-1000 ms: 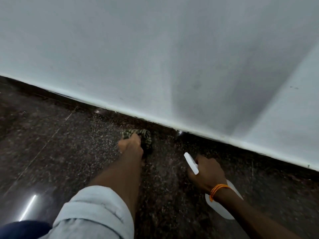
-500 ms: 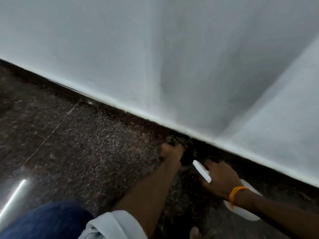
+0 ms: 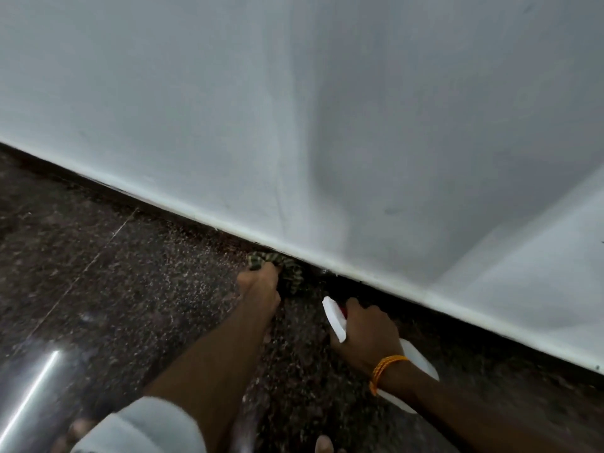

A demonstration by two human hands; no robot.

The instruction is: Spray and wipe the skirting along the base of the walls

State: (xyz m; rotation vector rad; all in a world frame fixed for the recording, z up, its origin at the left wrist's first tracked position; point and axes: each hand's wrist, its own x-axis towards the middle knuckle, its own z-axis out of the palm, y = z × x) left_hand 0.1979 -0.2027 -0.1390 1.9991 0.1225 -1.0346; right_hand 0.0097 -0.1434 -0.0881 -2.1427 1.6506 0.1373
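Left hand: fingers curled round a bunched, green-and-dark patterned cloth, gripping it from the near side. The fingertips are hidden behind the knuckles. The cloth is pressed against the dark skirting where it meets the speckled stone floor, directly under the lower edge of the white wall.

Right hand: fingers wrapped round the neck of a white spray bottle. Its nozzle head juts out towards the left hand and its body lies low, just beside the floor. Whether a finger sits on the trigger cannot be told. An orange thread band circles the wrist, and a rolled pale sleeve covers the left forearm near the bottom edge.

Handling, as judged: the cloth is soft and limp and takes the shape of the corner. It is best kept wadded in the palm with a fold left proud to reach the seam. Held loosely it would likely drag and unroll on the rough stone. The bottle looks light, rigid plastic, possibly slippery if wet. The neck below the head is the sound place to hold it, leaving one finger free for the trigger.

Step in hand, as judged: wiping, with the bottle held ready for the next stretch.
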